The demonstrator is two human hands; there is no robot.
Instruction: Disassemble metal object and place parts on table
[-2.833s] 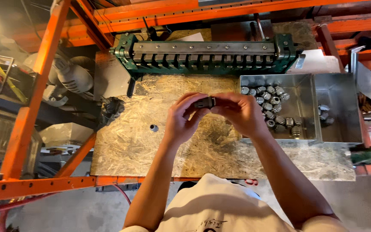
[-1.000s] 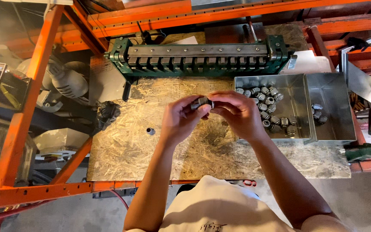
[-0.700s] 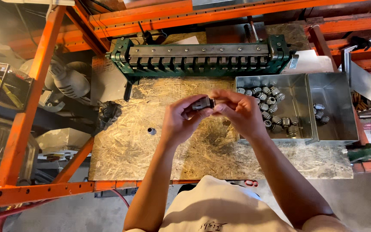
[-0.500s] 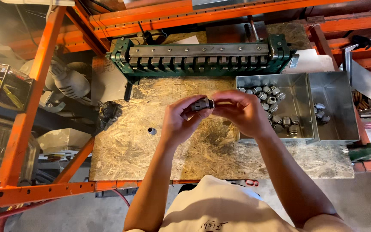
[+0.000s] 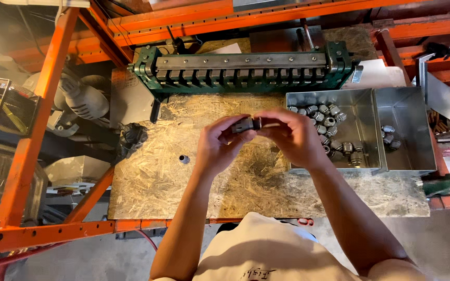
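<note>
My left hand (image 5: 220,147) and my right hand (image 5: 287,136) meet above the chipboard bench top (image 5: 157,177). Between their fingertips sits a small dark metal cylindrical part (image 5: 246,124). The left fingers pinch its left end, and the right thumb and fingers close on its right end. Which hand bears its weight is hard to tell. Just right of my right hand stands a metal tray (image 5: 363,106) with several similar grey metal parts (image 5: 324,117).
A second metal tray (image 5: 412,145) with a few parts adjoins on the right. A green metal roller machine (image 5: 246,67) spans the back of the bench. A small hole (image 5: 184,158) is in the board. Orange rack beams (image 5: 37,125) frame the bench; a wire basket (image 5: 6,104) hangs at left.
The hands stay together over the bench, with only slight finger shifts on the small part. The view has drifted a little.
</note>
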